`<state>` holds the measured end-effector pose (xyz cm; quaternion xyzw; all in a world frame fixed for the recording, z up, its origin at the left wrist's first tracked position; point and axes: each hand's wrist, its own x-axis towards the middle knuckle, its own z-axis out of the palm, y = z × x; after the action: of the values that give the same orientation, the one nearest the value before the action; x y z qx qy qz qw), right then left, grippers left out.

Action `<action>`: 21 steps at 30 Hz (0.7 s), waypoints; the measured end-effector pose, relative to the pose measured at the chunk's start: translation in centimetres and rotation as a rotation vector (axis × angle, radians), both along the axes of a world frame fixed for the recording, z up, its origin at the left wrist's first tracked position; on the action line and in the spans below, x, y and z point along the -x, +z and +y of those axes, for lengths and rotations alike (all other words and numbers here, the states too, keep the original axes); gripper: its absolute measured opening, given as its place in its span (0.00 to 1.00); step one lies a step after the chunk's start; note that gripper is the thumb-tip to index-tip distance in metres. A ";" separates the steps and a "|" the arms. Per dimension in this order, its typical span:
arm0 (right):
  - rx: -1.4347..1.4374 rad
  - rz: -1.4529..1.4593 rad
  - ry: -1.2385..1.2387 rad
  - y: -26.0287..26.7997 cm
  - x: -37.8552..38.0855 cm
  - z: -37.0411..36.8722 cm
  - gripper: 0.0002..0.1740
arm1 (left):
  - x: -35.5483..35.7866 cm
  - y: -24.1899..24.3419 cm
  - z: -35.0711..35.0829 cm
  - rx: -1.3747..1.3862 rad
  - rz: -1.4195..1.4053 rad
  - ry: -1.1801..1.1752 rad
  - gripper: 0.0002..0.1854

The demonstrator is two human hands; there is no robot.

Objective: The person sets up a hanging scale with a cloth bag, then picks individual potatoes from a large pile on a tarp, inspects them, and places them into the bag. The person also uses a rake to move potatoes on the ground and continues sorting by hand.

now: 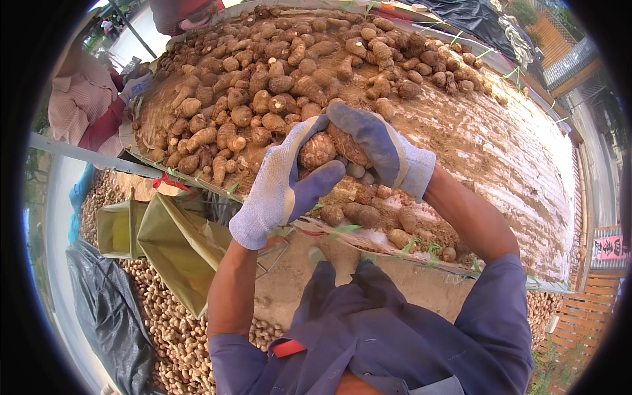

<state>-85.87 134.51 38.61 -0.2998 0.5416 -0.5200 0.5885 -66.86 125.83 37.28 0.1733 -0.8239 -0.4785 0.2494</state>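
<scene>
Both my hands wear pale knit gloves with blue-grey coated palms and meet above the near part of a soil-covered sorting table (469, 143). My left hand (291, 177) cups a round brown taro corm (317, 150) from the left, its thumb beneath. From the right, my right hand (377, 148) curls over a second brown corm (347, 145) that touches the first. Beyond my hands spreads a large heap of taro corms (242, 116). A few smaller corms (363, 215) lie along the near edge, just below my hands.
Open olive-green bags (182, 252) stand at the table's near left, by a metal bar (98, 155). Many small corms (173, 335) cover the ground beside a black plastic sheet (106, 316). A co-worker (81, 103) in gloves stands at the left; another (182, 15) is at the far edge.
</scene>
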 end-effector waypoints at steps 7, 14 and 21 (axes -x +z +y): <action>0.623 0.833 -0.418 -0.4 -1.2 -3.5 0.27 | 4.5 -3.0 3.0 -0.198 0.341 0.370 0.23; 0.348 1.125 0.027 -0.7 6.4 0.5 0.19 | 1.6 -3.8 -1.7 0.243 -0.027 0.497 0.39; -0.003 1.774 0.589 -3.4 3.6 5.5 0.31 | -1.8 -3.3 -1.9 -0.218 0.040 0.314 0.30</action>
<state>-89.45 140.00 35.24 -0.7116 0.6958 0.0697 0.0684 -65.09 123.96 34.01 0.3160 -0.7250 -0.5235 0.3171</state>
